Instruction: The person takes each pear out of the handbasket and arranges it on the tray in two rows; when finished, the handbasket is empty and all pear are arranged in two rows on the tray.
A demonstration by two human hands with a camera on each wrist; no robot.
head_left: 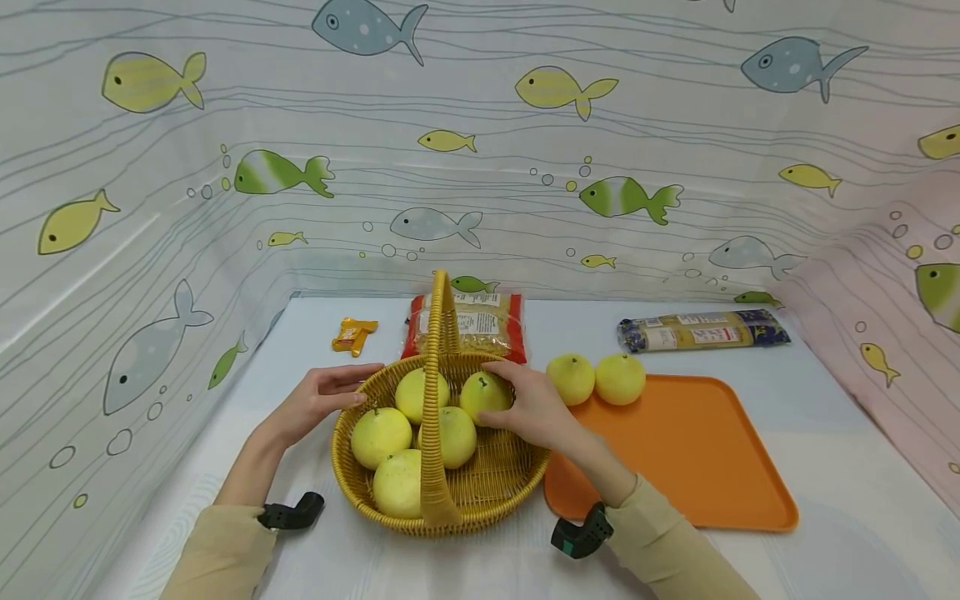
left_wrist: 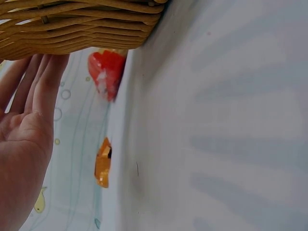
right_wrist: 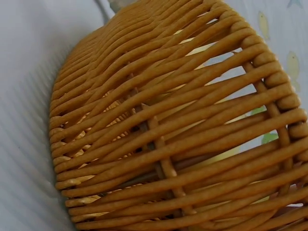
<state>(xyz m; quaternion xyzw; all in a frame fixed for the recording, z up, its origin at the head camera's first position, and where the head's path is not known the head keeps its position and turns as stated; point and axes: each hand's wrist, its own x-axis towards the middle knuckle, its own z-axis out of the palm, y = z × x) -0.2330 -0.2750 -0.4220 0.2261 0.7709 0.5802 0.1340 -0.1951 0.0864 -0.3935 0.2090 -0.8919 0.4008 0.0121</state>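
Note:
A woven wicker basket (head_left: pixel 487 483) with a tall handle (head_left: pixel 433 392) stands at the middle of the table and holds several yellow round fruits. My right hand (head_left: pixel 525 404) reaches in from the right and curls over the far right fruit (head_left: pixel 480 396) in the basket. My left hand (head_left: pixel 330 396) lies with straight fingers against the basket's left rim. The left wrist view shows that hand (left_wrist: pixel 29 106) flat by the basket wall (left_wrist: pixel 72 24). The right wrist view shows only the basket's weave (right_wrist: pixel 168 134); the right hand is hidden there.
An orange tray (head_left: pixel 697 467) lies right of the basket with two yellow fruits (head_left: pixel 572 377) at its far left corner. Behind stand a red pasta bag (head_left: pixel 465 325), a blue spaghetti packet (head_left: pixel 703 331) and a small orange wrapper (head_left: pixel 354 335). Fish-patterned walls enclose the table.

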